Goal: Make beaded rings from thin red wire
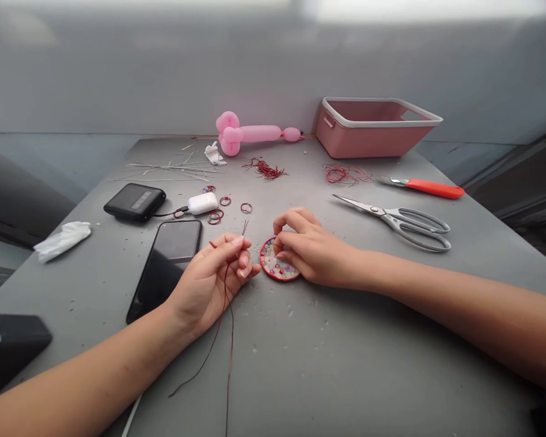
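My left hand (213, 276) pinches a dark red cord (231, 340) between thumb and fingers. Two long strands hang from it toward me, and short ends stick up above the fingertips. My right hand (303, 246) is over a round red-rimmed dish (281, 280) of small coloured beads. Its thumb and index finger are bent together down at the beads; whether a bead is between them is hidden. Several red cord rings (215, 216) lie beyond my left hand, near a white case (202, 203).
A phone (164, 267) and a black power bank (135, 202) lie left. Scissors (395, 220), an orange-red cutter (434, 188) and a pink basket (373, 138) are right. Behind are a pink balloon (259, 133), thin wires (173, 168) and cord scraps (267, 169).
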`<state>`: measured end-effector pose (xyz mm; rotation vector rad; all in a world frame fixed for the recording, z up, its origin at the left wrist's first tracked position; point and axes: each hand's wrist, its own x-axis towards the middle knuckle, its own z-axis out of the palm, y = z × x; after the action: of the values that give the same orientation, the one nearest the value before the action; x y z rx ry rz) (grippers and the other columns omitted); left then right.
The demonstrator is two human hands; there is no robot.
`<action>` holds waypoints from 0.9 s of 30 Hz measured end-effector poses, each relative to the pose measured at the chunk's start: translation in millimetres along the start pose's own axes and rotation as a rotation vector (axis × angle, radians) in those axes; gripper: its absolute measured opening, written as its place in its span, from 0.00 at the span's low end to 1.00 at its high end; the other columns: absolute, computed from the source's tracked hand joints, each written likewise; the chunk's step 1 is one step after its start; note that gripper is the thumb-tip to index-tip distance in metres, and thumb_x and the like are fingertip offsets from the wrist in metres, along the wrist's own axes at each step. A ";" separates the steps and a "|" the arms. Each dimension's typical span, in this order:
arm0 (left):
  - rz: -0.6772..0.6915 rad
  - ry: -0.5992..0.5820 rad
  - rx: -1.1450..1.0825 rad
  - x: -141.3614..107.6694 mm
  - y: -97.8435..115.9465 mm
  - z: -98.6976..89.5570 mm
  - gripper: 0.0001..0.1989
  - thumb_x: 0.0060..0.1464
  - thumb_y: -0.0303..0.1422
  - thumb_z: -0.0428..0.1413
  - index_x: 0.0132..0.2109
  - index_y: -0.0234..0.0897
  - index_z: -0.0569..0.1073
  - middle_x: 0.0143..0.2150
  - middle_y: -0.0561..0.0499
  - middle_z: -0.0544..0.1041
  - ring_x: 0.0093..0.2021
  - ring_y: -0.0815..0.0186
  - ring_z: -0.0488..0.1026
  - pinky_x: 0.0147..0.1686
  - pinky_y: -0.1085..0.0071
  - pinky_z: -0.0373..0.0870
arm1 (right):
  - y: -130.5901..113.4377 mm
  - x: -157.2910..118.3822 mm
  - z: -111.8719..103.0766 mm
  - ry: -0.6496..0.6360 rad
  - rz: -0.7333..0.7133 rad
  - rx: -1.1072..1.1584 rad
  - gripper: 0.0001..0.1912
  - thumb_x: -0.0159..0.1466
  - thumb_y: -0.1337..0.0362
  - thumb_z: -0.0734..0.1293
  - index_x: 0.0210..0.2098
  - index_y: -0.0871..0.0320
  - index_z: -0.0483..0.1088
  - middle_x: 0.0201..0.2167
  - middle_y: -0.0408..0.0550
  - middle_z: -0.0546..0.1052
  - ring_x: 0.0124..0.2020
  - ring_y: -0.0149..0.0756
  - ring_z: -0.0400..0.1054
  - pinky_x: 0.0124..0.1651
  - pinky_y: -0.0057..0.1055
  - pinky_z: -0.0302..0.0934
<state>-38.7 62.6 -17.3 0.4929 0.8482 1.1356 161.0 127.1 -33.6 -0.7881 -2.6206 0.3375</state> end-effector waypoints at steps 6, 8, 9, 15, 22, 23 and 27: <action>-0.006 0.000 -0.003 0.5 0.6 -0.7 0.05 0.55 0.26 0.57 0.30 0.31 0.74 0.20 0.55 0.70 0.20 0.76 0.67 0.36 0.73 0.78 | 21.9 -1.6 -36.9 0.027 0.039 -0.024 0.07 0.66 0.66 0.60 0.33 0.56 0.68 0.42 0.54 0.70 0.47 0.45 0.60 0.53 0.49 0.58; -0.011 0.005 -0.003 0.8 0.8 -0.8 0.05 0.55 0.26 0.58 0.30 0.31 0.74 0.20 0.55 0.70 0.20 0.76 0.67 0.36 0.74 0.79 | 37.9 -4.1 -40.5 -0.044 0.078 0.014 0.07 0.65 0.65 0.61 0.31 0.56 0.69 0.41 0.53 0.71 0.47 0.45 0.61 0.51 0.49 0.59; -0.012 0.009 -0.003 0.8 0.9 -0.9 0.05 0.55 0.26 0.58 0.31 0.31 0.74 0.20 0.55 0.70 0.20 0.76 0.67 0.36 0.74 0.79 | 45.3 -5.3 -39.9 -0.073 0.096 0.037 0.07 0.64 0.64 0.62 0.31 0.56 0.70 0.41 0.53 0.72 0.47 0.46 0.61 0.51 0.49 0.59; -0.019 0.014 -0.011 0.4 0.8 -1.7 0.06 0.56 0.26 0.57 0.31 0.31 0.75 0.20 0.54 0.71 0.20 0.76 0.67 0.36 0.73 0.79 | 57.8 -7.9 -37.3 -0.133 0.145 0.051 0.10 0.64 0.60 0.64 0.32 0.56 0.76 0.43 0.54 0.73 0.49 0.47 0.62 0.52 0.49 0.60; -0.015 0.004 -0.009 -0.7 0.9 -0.3 0.07 0.56 0.26 0.56 0.30 0.31 0.75 0.20 0.54 0.71 0.20 0.76 0.67 0.36 0.74 0.79 | 22.4 -8.8 -38.6 0.001 -0.040 0.004 0.09 0.66 0.64 0.63 0.36 0.55 0.76 0.43 0.53 0.73 0.46 0.43 0.63 0.48 0.42 0.63; -0.014 0.001 -0.008 -0.7 0.9 -0.3 0.07 0.57 0.26 0.56 0.31 0.31 0.75 0.20 0.54 0.71 0.21 0.76 0.67 0.36 0.74 0.79 | 18.3 -9.1 -36.0 0.008 -0.066 -0.010 0.09 0.66 0.65 0.63 0.35 0.55 0.76 0.43 0.53 0.73 0.47 0.43 0.63 0.48 0.42 0.63; -0.007 -0.007 -0.007 -0.3 0.8 -1.6 0.08 0.58 0.26 0.55 0.31 0.31 0.75 0.20 0.54 0.71 0.21 0.76 0.68 0.36 0.74 0.79 | 8.5 -10.4 -25.5 0.019 -0.098 -0.066 0.08 0.65 0.68 0.63 0.34 0.59 0.75 0.43 0.56 0.73 0.48 0.46 0.62 0.51 0.45 0.61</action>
<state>-40.5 62.5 -17.6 0.4876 0.8394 1.1298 183.8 131.1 -16.5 -0.6774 -2.6534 0.2161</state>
